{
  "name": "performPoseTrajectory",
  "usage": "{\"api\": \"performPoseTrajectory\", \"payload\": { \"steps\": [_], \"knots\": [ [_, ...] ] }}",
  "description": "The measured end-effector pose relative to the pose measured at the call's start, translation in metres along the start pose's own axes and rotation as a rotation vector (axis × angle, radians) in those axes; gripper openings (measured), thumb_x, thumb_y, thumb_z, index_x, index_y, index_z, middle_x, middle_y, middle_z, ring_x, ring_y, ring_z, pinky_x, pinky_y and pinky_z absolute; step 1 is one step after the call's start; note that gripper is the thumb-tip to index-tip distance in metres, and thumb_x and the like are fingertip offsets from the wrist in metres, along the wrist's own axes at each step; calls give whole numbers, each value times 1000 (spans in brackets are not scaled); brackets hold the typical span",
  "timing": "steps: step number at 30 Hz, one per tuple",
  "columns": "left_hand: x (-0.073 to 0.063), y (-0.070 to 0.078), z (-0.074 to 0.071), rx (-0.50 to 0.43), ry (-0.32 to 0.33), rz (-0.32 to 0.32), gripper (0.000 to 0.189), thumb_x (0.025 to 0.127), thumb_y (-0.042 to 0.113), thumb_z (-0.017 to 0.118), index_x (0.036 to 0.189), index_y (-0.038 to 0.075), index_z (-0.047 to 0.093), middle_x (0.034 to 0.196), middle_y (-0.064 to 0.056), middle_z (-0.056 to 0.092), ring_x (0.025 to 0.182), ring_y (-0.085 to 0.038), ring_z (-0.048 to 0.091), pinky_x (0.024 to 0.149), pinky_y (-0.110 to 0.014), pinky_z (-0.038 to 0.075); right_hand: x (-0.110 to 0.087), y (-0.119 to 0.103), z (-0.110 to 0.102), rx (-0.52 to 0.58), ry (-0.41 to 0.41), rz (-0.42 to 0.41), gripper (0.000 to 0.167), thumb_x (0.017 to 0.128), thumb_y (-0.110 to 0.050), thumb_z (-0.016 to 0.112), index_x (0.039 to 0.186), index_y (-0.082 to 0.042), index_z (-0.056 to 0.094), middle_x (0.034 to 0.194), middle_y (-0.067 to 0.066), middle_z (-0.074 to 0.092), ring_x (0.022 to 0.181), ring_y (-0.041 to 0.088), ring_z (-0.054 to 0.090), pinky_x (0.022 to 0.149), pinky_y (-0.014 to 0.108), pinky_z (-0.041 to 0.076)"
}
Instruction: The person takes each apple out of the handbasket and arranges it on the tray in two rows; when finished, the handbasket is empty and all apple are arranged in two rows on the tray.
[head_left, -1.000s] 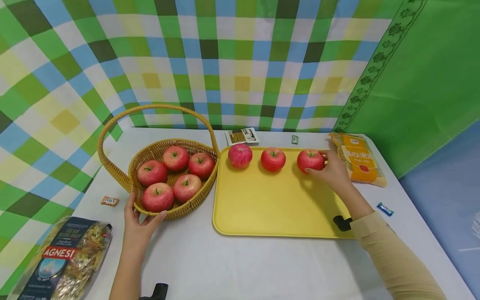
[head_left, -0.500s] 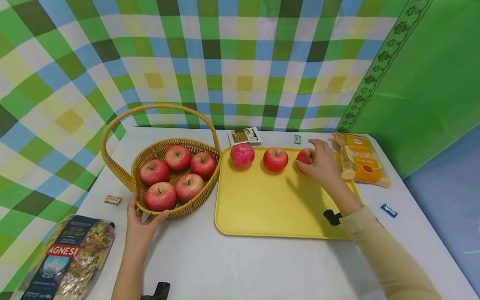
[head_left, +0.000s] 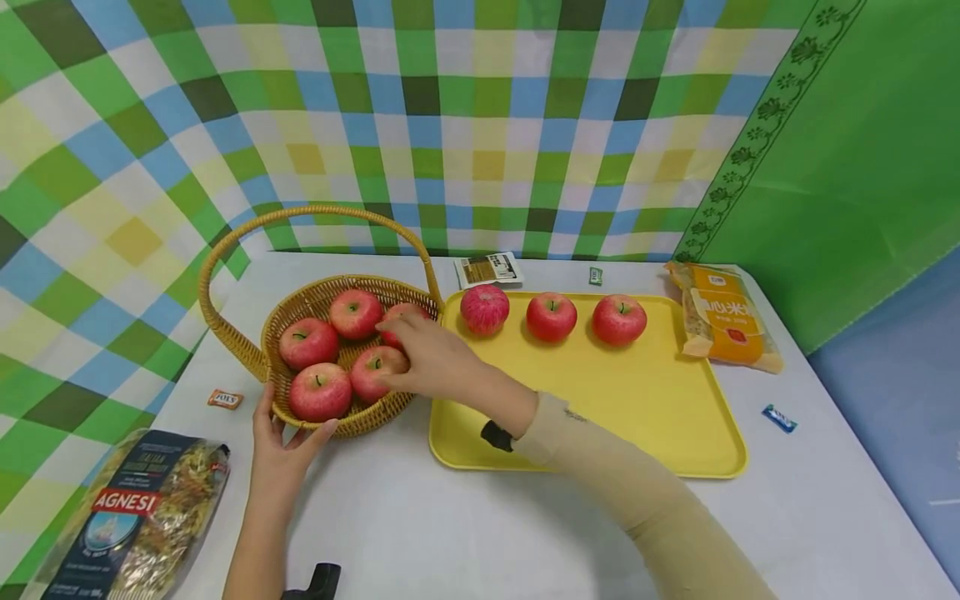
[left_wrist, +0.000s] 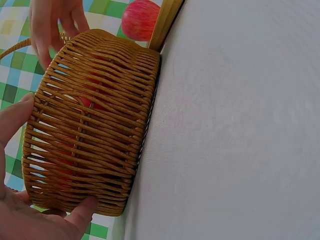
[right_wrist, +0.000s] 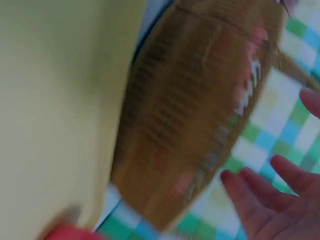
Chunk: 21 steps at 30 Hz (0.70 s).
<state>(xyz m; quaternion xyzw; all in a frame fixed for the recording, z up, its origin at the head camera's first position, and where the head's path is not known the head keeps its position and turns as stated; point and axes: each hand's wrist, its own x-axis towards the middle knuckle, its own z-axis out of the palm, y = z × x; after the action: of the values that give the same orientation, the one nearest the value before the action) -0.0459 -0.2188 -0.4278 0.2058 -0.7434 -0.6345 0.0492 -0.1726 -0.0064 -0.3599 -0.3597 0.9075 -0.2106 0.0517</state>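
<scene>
Several red apples (head_left: 320, 392) lie in a wicker basket (head_left: 385, 417) with a tall arched handle. My left hand (head_left: 279, 462) holds the basket's near side, thumb at the rim and fingers against the weave in the left wrist view. Over the basket's right side reaches my right hand (head_left: 442, 358), its fingers spread above the apples, partly hiding one at the back right. The right wrist view, blurred, shows nothing between those fingers (right_wrist: 260, 192). On the yellow tray (head_left: 600, 417), a darker pink apple (head_left: 484, 309), a red apple (head_left: 551, 317) and another red apple (head_left: 618, 320) form a back row.
A pasta bag (head_left: 127, 517) lies front left and a yellow food pack (head_left: 726, 317) back right, against the tray. A flat sachet (head_left: 487, 269) sits behind the tray. Small wrapped sweets include an orange one (head_left: 225, 399), a green one (head_left: 596, 276) and a blue one (head_left: 779, 418).
My right hand has let go of the rightmost apple on the tray and swung left over the basket. My left hand stays on the basket.
</scene>
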Motion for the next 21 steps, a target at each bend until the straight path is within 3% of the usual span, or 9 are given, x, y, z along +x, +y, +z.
{"api": "performPoseTrajectory", "payload": {
  "steps": [4,9,12,15,21],
  "knots": [
    [1,-1,1,-10,-8,8,103,86,20,75,155,32,-1,160,0,2,144,-24,16,99,-21,39,21,-20,23,-175,-124,46,67,83,-56,67,136,-19,50,128,2,50,109,18,51,82,32,53],
    [1,-2,0,-5,-7,6,103,86,20,74,155,32,-2,161,0,0,145,-26,15,97,-20,40,36,-29,34,-265,-145,101,55,80,-50,70,122,-17,57,112,1,54,99,18,51,72,31,54],
    [1,-3,0,-31,-8,-2,104,86,19,75,155,34,-2,161,-1,0,144,-29,17,91,-14,42,37,-29,32,-274,-114,83,48,78,-47,71,114,-17,57,106,1,53,95,17,50,67,28,52],
    [1,-3,0,-48,-9,-6,104,86,18,75,154,34,-1,161,-2,-1,143,-31,18,86,-10,43,27,-30,20,-269,-45,52,52,78,-48,70,119,-18,56,112,1,53,100,19,51,70,28,53],
    [0,-2,1,-29,2,-28,105,85,20,75,154,36,-2,161,-1,-1,143,-32,21,85,-10,43,-21,-27,-42,-82,171,-9,68,77,-50,74,132,-15,54,120,1,51,107,17,49,81,27,51]
  ]
}}
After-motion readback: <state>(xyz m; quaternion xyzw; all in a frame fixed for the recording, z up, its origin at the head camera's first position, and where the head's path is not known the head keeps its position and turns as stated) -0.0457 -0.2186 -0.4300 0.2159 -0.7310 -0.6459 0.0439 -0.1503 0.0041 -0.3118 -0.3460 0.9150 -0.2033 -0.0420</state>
